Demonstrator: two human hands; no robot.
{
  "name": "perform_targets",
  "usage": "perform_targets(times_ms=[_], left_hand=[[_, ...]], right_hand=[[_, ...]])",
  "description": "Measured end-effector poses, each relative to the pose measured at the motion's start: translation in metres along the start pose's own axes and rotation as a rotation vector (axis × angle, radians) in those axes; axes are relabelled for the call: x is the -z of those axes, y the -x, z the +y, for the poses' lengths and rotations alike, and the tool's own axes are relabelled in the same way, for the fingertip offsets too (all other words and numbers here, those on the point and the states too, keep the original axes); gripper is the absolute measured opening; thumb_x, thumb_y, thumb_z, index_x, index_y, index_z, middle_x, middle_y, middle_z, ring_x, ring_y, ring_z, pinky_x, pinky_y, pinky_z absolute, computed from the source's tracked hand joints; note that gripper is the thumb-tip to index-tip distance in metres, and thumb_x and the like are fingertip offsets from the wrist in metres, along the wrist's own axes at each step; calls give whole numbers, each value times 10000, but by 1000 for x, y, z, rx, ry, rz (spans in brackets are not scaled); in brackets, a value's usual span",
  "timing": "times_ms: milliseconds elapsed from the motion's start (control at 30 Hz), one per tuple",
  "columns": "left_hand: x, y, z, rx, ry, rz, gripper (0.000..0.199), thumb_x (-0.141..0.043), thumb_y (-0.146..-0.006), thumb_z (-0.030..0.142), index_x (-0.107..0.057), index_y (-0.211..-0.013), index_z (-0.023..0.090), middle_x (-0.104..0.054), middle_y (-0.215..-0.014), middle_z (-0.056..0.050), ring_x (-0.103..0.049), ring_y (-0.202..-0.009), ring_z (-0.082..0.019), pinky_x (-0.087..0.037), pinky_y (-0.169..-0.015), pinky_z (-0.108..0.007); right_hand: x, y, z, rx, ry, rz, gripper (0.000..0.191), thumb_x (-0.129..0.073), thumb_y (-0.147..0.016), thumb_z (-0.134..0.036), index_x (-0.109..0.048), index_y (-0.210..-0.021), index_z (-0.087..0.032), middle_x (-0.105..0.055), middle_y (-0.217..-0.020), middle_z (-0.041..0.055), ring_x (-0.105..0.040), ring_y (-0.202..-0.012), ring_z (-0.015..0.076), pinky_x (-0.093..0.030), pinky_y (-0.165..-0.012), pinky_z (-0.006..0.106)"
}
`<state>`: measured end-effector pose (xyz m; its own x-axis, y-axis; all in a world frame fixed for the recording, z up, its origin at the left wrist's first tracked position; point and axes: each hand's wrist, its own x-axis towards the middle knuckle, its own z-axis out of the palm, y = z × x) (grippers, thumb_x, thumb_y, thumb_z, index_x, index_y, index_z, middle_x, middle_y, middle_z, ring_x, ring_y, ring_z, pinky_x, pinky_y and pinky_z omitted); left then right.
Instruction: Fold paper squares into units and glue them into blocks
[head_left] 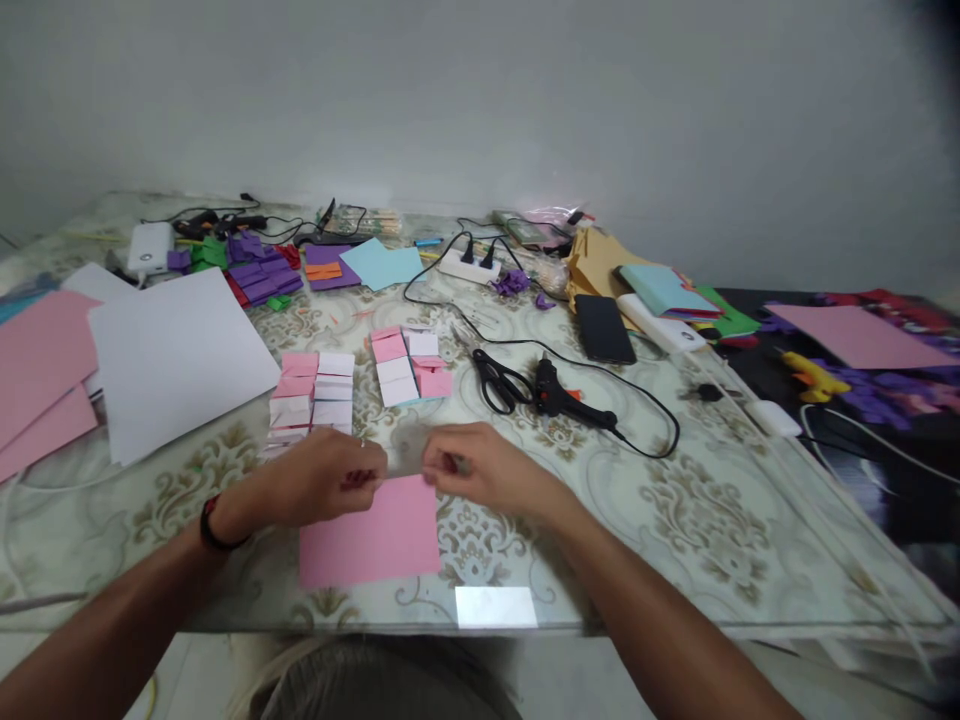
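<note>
A pink sheet of paper (pixel 371 540) lies near the table's front edge. My left hand (pixel 326 478) is closed at its upper edge, fingers curled, with a dark band on the wrist. Near the sheet's upper right corner my right hand (pixel 469 465) is closed, thumb and fingertips pressed together. What either hand pinches is too small and blurred to make out. Behind my left hand sits a stack of folded pink and white paper pieces (pixel 332 388), partly hidden. A second group of folded pieces (pixel 396 380) rests further right.
Black scissors (pixel 501 380) and a black glue gun (pixel 570 400) with a looping cable lie to the right, a dark phone (pixel 604 328) behind them. White sheets (pixel 180 360) and pink sheets (pixel 45 370) are at left. A power strip (pixel 470 266) sits at the back.
</note>
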<state>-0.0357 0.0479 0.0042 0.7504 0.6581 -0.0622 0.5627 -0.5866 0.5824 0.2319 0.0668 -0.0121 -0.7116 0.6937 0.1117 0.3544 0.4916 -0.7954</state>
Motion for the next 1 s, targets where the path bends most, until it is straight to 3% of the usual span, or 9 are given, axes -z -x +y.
perform_targets(times_ms=[100,167,233,333,500,700,833,1000], left_hand=[[9,4,-6,31,7,53,184,-510,-864,109,-462,-706,190,-475,-651,46,-403,-598,-108,-261,-597,-279],[9,4,-7,48,-5,68,186,-511,-872,117,-475,-704,188,-478,-641,45,-403,-589,-109,-256,-589,-278],[4,2,-6,40,-26,60,180,-511,-873,116,-490,-710,187,-486,-631,43,-409,-582,-111,-246,-586,-280],[-7,-2,1,-3,-37,31,180,-510,-882,126,-495,-713,187,-504,-631,39,-414,-576,-113,-238,-589,-285],[-12,-5,8,-30,-4,-20,178,-500,-875,111,-500,-713,186,-511,-641,34,-446,-591,-117,-256,-598,-280],[-4,-3,5,-72,45,-8,175,-498,-886,95,-522,-737,184,-527,-676,29,-463,-623,-120,-290,-617,-274],[1,1,4,-87,76,-17,178,-507,-880,65,-537,-752,185,-535,-681,28,-465,-622,-117,-309,-618,-267],[20,9,2,-117,98,11,199,-511,-909,68,-562,-756,184,-565,-690,15,-491,-644,-121,-354,-635,-261]], right_hand=[[24,3,8,-78,49,72,133,-629,-916,-191,-655,-787,-172,-651,-730,1,-569,-661,135,-422,-642,242],[29,3,8,-103,73,158,162,-616,-956,-249,-668,-822,-175,-686,-768,18,-601,-704,151,-428,-655,250],[22,1,4,-83,81,156,129,-618,-970,-251,-680,-888,-174,-716,-855,37,-632,-769,161,-451,-710,262],[-3,-3,-5,17,117,8,79,-643,-965,-238,-689,-966,-175,-702,-883,43,-625,-793,170,-452,-724,269],[-25,-5,-8,138,85,-68,141,-595,-931,-116,-651,-818,-180,-638,-777,3,-571,-723,142,-426,-697,249],[-16,-3,-8,105,-18,-64,172,-647,-801,-35,-621,-719,-183,-575,-708,-37,-522,-660,113,-384,-641,227],[-9,-1,-15,102,-76,-77,166,-645,-832,-62,-644,-717,-183,-572,-708,-35,-525,-655,111,-388,-627,225],[13,5,-14,88,-76,-55,165,-627,-787,-49,-642,-690,-181,-577,-692,-35,-513,-635,107,-380,-602,224]])
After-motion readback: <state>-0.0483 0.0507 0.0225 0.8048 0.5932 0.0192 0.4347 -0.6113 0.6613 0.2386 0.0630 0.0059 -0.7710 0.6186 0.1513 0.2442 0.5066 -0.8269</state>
